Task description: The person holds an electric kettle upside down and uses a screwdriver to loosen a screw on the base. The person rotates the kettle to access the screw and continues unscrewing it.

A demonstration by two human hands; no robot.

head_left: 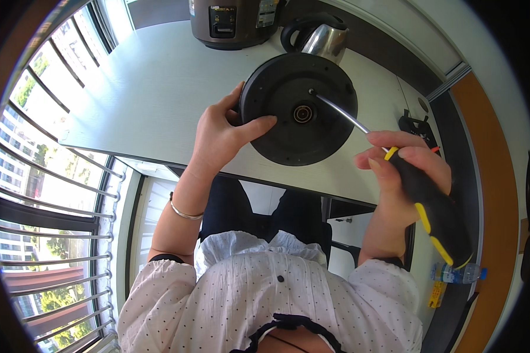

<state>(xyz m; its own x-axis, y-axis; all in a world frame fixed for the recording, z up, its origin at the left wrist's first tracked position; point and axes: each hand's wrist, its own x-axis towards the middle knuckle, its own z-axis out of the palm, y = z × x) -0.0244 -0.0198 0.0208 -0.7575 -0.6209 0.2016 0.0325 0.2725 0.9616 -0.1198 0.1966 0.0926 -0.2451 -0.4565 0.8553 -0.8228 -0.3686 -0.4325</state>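
A round black disc-shaped part (306, 141), with a brassy ringed center and small holes, is held up over the white table. My left hand (227, 126) is closed on its left edge, thumb lying across the face. My right hand (403, 170) grips a black-and-yellow screwdriver (439, 220) by the handle. Its metal shaft reaches up-left, with the tip at a small screw (312, 92) or fitting on the disc's face, upper right of the center.
A dark electric cooker (232, 23) and a steel kettle (327, 41) stand behind on the white table (129, 94). A black object (409, 123) is at the right, with a water bottle (456, 272) lower down. A barred window (47, 194) is at left.
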